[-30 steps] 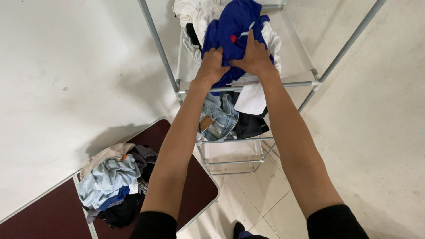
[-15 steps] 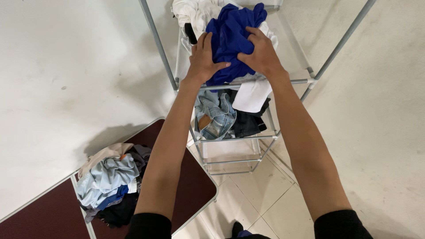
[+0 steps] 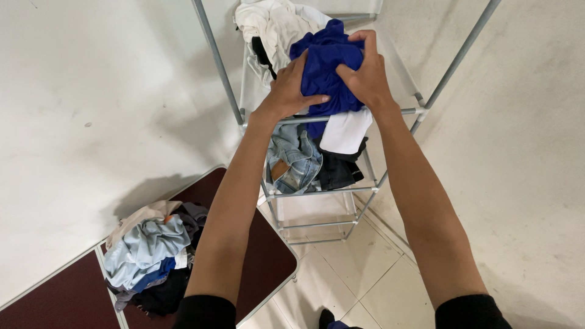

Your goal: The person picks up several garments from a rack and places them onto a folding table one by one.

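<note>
Blue garment [image 3: 326, 67] now bunched tighter (both hands)

Royal blue shirt [image 3: 326, 64], plain. White cloth [image 3: 274, 21] beside it. Faded light-blue jeans [image 3: 295, 161] and black garment [image 3: 338, 170] below. Pale grey rack [image 3: 341, 117]. Dark maroon desk [image 3: 61, 298], white-edged, under pale blue, beige and black clothes [image 3: 146, 253].

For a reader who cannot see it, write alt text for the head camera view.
Both hands, left hand and right hand, grip a bunched blue garment on a metal rack holding other clothes. A clothes pile lies on a dark red table.
</note>
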